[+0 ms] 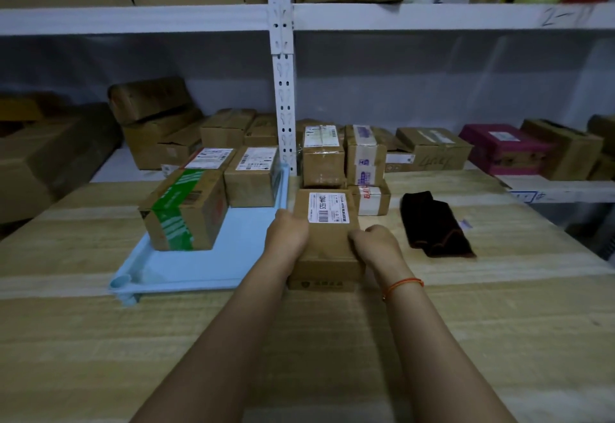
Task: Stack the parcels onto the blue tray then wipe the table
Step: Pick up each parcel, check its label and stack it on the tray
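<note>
- A brown parcel with a white label sits on the wooden counter, just beside the right edge of the blue tray.
- The left hand grips its left side; the right hand, an orange cord at the wrist, grips its right side, fingers curled.
- The tray holds a green-taped box near its middle and, at its far end, two labelled boxes side by side.
- Behind the held parcel, more small parcels stand stacked on the counter.
- A dark folded cloth lies on the counter to the right, apart from the parcels.
</note>
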A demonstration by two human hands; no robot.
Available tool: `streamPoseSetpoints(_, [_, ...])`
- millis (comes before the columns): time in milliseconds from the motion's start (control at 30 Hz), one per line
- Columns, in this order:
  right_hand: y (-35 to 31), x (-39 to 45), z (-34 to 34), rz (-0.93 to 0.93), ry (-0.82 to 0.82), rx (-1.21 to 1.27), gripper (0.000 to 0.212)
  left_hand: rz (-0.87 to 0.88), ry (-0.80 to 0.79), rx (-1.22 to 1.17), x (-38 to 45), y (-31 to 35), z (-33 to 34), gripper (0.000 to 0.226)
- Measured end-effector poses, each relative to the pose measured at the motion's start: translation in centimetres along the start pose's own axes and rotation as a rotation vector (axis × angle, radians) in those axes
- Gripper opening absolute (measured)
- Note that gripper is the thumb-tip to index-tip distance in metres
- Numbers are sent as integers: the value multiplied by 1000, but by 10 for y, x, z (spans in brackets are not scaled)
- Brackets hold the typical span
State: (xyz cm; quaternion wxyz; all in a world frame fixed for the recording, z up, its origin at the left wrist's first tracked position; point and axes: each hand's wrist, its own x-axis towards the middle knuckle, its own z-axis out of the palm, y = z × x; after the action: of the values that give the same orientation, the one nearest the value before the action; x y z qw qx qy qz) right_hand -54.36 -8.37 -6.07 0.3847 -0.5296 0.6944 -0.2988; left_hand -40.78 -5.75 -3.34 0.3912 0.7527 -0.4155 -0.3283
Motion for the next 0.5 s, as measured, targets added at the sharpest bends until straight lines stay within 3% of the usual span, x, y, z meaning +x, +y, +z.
streamPoseSetpoints(167, [-2, 0, 4, -30, 47, 73, 27, 11, 19, -87, 2, -3, 1, 28])
streamPoseSetpoints(300, [-5, -4, 1, -60, 76, 195, 15, 15, 72, -205, 3, -5, -1, 11])
streamPoseSetpoints(367, [-6, -7, 0, -83, 61, 251, 13, 17, 72, -248, 3, -6, -3, 14])
streamPoseSetpoints(500, [-11, -15, -2, -103, 18, 379, 32, 4, 77, -291, 0, -9, -8, 35])
